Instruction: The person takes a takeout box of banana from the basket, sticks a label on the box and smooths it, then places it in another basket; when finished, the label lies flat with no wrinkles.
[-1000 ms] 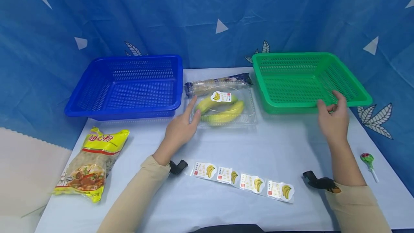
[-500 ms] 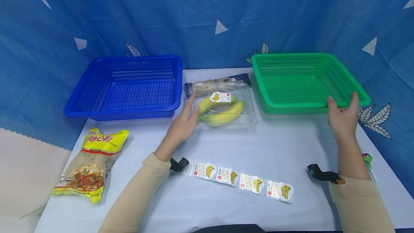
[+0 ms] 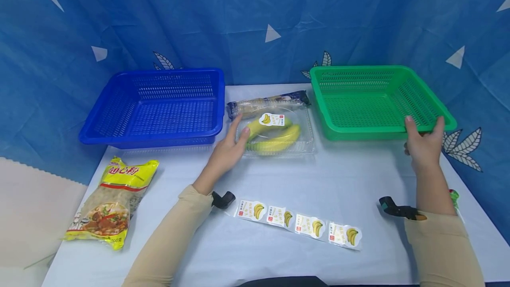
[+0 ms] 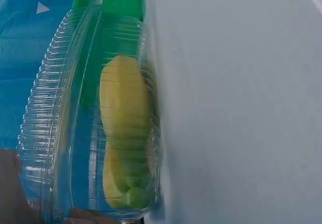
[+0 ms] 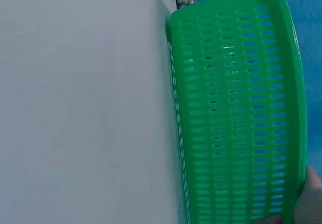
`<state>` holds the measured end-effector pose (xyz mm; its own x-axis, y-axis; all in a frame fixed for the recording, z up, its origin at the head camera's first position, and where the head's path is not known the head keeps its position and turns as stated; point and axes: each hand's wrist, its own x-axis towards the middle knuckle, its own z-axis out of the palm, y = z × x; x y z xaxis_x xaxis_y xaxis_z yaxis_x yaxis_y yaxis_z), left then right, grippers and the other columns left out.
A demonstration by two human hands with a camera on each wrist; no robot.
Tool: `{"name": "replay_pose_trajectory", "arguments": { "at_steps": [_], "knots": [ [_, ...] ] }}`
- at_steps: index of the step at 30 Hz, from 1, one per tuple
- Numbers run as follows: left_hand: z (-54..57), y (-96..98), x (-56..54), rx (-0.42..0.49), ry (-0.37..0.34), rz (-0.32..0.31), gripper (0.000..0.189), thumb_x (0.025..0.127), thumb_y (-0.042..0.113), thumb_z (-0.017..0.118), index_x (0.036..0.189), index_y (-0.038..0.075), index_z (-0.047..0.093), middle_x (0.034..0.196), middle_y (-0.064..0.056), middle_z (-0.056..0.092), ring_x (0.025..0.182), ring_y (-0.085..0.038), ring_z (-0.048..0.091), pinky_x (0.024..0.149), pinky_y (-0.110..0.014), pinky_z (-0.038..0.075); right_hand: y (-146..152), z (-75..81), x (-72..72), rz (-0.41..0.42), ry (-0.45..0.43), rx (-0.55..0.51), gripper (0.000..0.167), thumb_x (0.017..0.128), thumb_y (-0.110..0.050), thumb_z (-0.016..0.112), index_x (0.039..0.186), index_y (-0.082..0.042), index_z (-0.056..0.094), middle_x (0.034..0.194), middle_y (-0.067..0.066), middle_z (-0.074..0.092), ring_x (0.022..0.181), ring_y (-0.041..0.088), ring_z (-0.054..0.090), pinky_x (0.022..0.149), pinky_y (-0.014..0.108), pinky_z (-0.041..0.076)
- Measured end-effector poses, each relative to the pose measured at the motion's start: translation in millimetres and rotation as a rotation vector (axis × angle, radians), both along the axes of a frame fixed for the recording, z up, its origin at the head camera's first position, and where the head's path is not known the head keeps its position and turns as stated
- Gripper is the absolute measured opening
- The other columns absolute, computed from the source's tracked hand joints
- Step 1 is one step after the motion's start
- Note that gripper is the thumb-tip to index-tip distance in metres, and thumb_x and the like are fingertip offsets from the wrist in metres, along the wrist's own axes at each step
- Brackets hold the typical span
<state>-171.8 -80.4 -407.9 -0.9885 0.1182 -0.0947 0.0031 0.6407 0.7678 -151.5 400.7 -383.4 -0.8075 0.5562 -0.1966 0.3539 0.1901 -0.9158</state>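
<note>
In the head view a clear plastic clamshell box (image 3: pixel 304 123) with two bananas (image 3: pixel 279 138) and a banana label (image 3: pixel 272 119) on its lid lies mid-table. My left hand (image 3: pixel 225 152) grips its left end, index finger along the side and thumb near the front. The left wrist view shows the bananas (image 4: pixel 126 113) through the ridged wall, with fingertips at the box's end. At the front right corner of the green basket (image 3: pixel 358 134), my right hand (image 3: pixel 425 145) holds the rim, other fingers folded below. Slotted basket wall (image 5: pixel 226 108) fills much of the right wrist view.
To the left stands a blue basket (image 3: pixel 159 140). A yellow food bag (image 3: pixel 111 203) lies before it. Behind the box is a long, narrow packet (image 3: pixel 292 97). A strip of banana labels (image 3: pixel 296 223) lies in front, and a lollipop (image 3: pixel 454 197) is partly hidden by the right arm.
My right hand has slid right along the green basket's front rim to its corner. The left hand stays at the box with barely any shift.
</note>
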Motion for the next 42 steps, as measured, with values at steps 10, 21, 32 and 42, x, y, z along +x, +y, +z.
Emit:
{"name": "replay_pose_trajectory", "arguments": {
  "at_steps": [10,21,32,42],
  "knots": [
    [-5.1,2.0,-3.9,0.049,0.010,0.016,0.062,0.098,0.070,0.027,0.154,0.053,0.008,0.162,-0.008,0.031,0.129,-0.054,0.049,0.099,-0.073,0.039,-2,2.0,-5.5,-0.063,0.056,-0.105,0.109,0.086,-0.057,0.063,0.153,-0.043,-0.022,0.166,0.000,0.013,0.048,0.008,0.040,0.050,0.021,0.040],
    [-8.1,0.3,-2.3,0.226,-0.035,-0.006,0.053,0.102,0.062,0.030,0.151,0.060,0.010,0.126,-0.024,0.059,0.054,-0.030,0.067,0.047,-0.040,0.055,-1,0.8,-4.0,-0.120,0.081,-0.128,0.113,0.083,-0.054,0.069,0.152,-0.044,-0.020,0.049,-0.009,0.035,0.039,0.011,0.036,0.048,0.021,0.040],
    [-9.4,-4.2,4.0,0.305,-0.067,-0.016,0.058,0.099,0.059,0.044,0.147,0.065,0.012,0.164,-0.017,0.023,0.060,-0.027,0.072,0.062,-0.038,0.060,-1,0.7,-4.0,-0.130,0.106,-0.146,0.117,0.080,-0.053,0.072,0.153,-0.043,-0.018,0.048,-0.008,0.036,0.038,0.012,0.036,0.048,0.020,0.040],
    [-7.4,-8.0,16.1,0.247,-0.057,-0.046,0.059,0.098,0.065,0.041,0.146,0.066,0.007,0.156,-0.021,0.037,0.058,-0.025,0.072,0.062,-0.038,0.059,-1,-0.9,-5.5,-0.145,0.135,-0.172,0.117,0.080,-0.049,0.075,0.154,-0.043,-0.016,0.050,-0.008,0.037,0.040,0.010,0.036,0.046,0.018,0.042]
  ]
}}
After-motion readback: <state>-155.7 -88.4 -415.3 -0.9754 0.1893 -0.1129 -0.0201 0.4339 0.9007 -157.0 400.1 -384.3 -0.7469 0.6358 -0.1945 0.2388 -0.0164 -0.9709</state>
